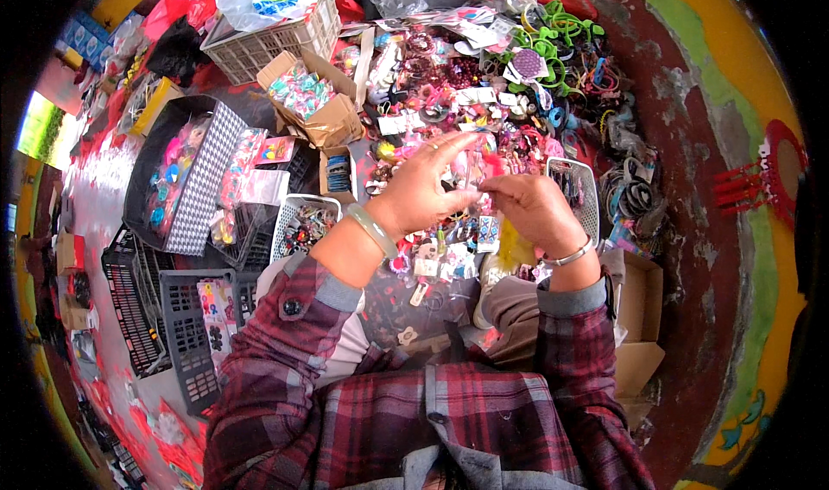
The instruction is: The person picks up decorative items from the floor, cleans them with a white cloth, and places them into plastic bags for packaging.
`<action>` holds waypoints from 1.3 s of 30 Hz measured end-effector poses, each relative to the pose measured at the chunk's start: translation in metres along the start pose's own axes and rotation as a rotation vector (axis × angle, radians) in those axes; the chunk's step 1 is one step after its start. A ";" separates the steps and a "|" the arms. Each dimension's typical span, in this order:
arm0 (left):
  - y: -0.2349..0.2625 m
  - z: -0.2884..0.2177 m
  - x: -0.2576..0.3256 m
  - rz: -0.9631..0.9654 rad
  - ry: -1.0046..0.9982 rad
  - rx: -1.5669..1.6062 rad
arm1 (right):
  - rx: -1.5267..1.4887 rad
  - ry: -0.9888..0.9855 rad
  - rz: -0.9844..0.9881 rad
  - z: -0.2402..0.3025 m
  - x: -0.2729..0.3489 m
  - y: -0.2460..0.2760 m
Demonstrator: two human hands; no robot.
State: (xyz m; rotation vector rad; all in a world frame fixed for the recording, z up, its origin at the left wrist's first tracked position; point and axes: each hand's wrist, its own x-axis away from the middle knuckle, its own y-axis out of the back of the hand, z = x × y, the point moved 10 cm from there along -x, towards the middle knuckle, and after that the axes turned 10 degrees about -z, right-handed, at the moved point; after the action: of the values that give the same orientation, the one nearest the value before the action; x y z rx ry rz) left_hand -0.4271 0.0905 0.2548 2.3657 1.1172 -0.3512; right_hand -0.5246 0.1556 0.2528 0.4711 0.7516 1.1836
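Both hands meet at centre frame over the heaped trinkets. Left hand [423, 188] and right hand [527, 205] pinch a small clear packet [473, 172] between fingertips. White mesh basket [298, 224] at nine o'clock of the hands; cardboard box [321, 101] at eleven.

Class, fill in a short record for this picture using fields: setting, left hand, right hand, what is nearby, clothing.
setting: a crowded spread of small colourful trinkets and hair accessories, seen from above
left hand: left hand raised, fingers pinching a small clear packet
right hand: right hand touching the same packet from the other side
nearby: white mesh basket, open cardboard box, green rings
clothing: plaid sleeves, pale bangle, silver bracelet
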 end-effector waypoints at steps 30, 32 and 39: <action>-0.006 0.027 0.002 -0.038 0.104 0.104 | 0.140 0.028 -0.166 0.009 -0.004 -0.002; -0.009 0.025 0.001 -0.010 0.085 0.076 | 0.117 -0.014 -0.120 0.003 -0.004 -0.005; -0.012 0.038 0.004 0.036 0.180 0.140 | -0.210 -0.169 -0.093 -0.008 -0.005 -0.007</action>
State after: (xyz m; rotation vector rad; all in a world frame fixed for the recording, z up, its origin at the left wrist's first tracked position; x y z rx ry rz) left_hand -0.4343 0.0792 0.2169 2.5800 1.1620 -0.2131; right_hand -0.5268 0.1486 0.2441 0.3524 0.4930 1.1064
